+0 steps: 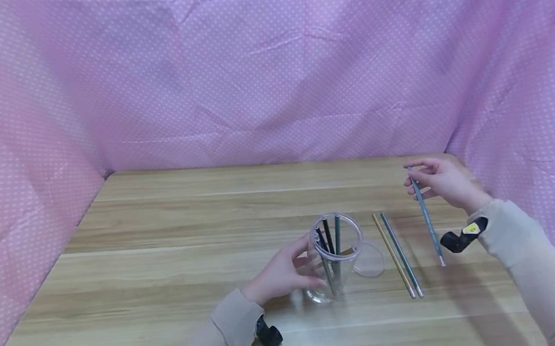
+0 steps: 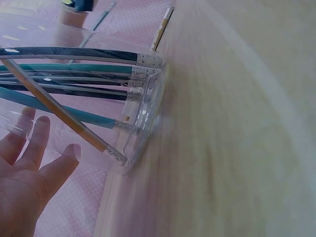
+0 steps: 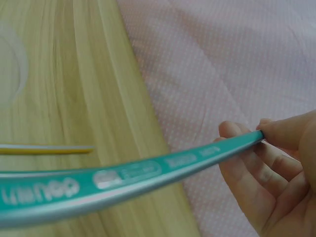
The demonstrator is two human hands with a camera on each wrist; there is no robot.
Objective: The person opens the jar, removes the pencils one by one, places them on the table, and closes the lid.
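Observation:
My left hand (image 1: pixel 285 271) grips a clear plastic cup (image 1: pixel 346 270) from its left side, fingers and thumb around the wall. Several pencils (image 1: pixel 338 235) stand in it; the left wrist view shows dark, teal and one orange pencil (image 2: pixel 64 114), eraser ends at the cup's base. Over the right part of the table, my right hand (image 1: pixel 444 180) pinches a teal pencil (image 1: pixel 427 217) by its far end between thumb and fingers. That pencil slants down, its eraser end toward me. Between the hands lie a gold pencil (image 1: pixel 392 254) and a dark teal pencil (image 1: pixel 402 256), side by side.
A round clear lid (image 1: pixel 370 261) lies on the wooden table (image 1: pixel 162 258) just right of the cup. Pink dotted cloth (image 1: pixel 265 81) hangs around the back and both sides. Each wrist wears a small black camera (image 1: pixel 269 335).

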